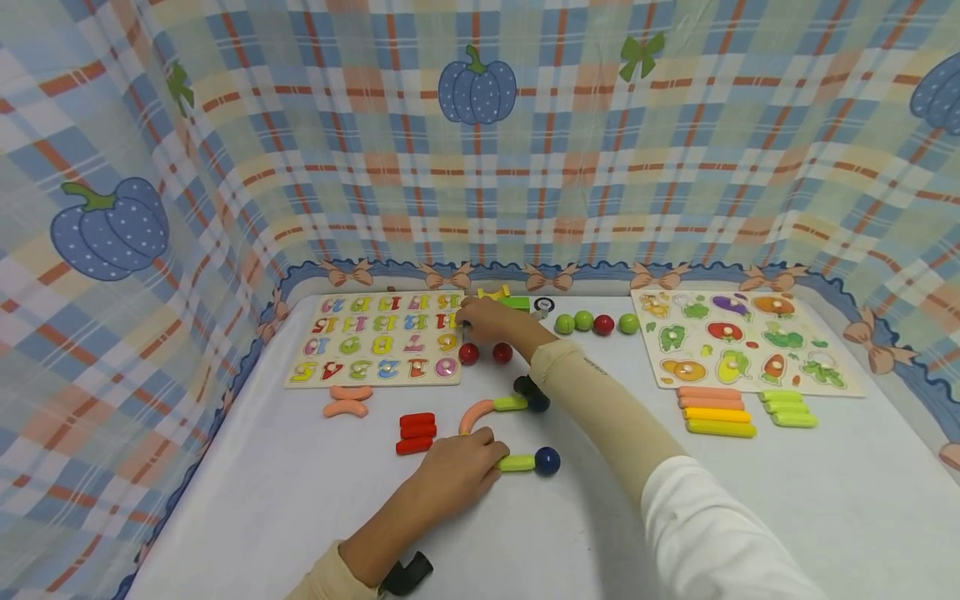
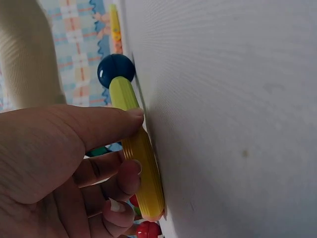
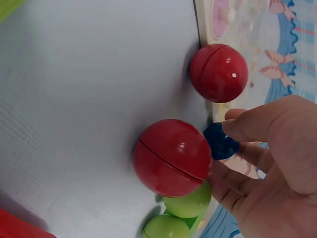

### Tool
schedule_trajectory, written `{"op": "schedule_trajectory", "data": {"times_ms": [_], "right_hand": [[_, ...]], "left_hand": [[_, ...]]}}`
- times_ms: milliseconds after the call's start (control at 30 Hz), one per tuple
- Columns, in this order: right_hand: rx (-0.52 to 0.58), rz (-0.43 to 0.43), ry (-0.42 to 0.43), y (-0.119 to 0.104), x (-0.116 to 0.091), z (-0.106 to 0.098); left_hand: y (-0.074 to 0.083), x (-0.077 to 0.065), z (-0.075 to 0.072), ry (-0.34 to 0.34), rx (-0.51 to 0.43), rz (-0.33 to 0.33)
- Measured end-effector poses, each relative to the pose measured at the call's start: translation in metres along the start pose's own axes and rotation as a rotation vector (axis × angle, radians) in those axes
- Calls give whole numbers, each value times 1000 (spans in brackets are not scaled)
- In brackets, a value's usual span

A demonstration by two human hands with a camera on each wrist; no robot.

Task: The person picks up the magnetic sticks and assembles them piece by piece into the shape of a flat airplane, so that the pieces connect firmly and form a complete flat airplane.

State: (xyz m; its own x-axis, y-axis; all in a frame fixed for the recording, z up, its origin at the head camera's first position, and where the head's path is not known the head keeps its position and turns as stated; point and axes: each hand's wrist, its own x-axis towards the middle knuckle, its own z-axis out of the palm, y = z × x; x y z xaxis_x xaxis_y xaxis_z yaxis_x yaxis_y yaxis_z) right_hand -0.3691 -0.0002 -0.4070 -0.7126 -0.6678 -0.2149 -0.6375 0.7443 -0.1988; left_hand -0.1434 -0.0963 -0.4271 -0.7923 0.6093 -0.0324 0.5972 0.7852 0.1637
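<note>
My left hand pinches a ridged yellow stick close over the white table, thumb at its joint with a lime-green stick. A dark blue ball sits on the lime stick's far end. Just beyond this hand lies a curved pink stick, joined to another lime stick. Reaching to the back, my right hand holds a small blue ball between thumb and fingers; the head view hides that ball. Two red balls lie beside the right hand.
A wooden number board lies back left, a vegetable board back right. Green and red balls line up at the back. Red sticks, curved pink pieces, yellow sticks and lime sticks lie in groups.
</note>
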Motion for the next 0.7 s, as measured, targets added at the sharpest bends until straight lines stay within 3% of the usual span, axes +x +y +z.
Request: {"op": "schedule_trajectory", "data": {"times_ms": [200, 400, 533, 700], "right_hand": [[-25, 25, -18, -1, 4, 4], [49, 40, -1, 0, 0, 4], [126, -35, 127, 4, -15, -4], [348, -109, 335, 7, -58, -13]], "left_hand": [[1, 0, -2, -15, 1, -11], [2, 1, -3, -33, 4, -18], [2, 2, -1, -20, 16, -8], [2, 0, -1, -16, 31, -9]]}}
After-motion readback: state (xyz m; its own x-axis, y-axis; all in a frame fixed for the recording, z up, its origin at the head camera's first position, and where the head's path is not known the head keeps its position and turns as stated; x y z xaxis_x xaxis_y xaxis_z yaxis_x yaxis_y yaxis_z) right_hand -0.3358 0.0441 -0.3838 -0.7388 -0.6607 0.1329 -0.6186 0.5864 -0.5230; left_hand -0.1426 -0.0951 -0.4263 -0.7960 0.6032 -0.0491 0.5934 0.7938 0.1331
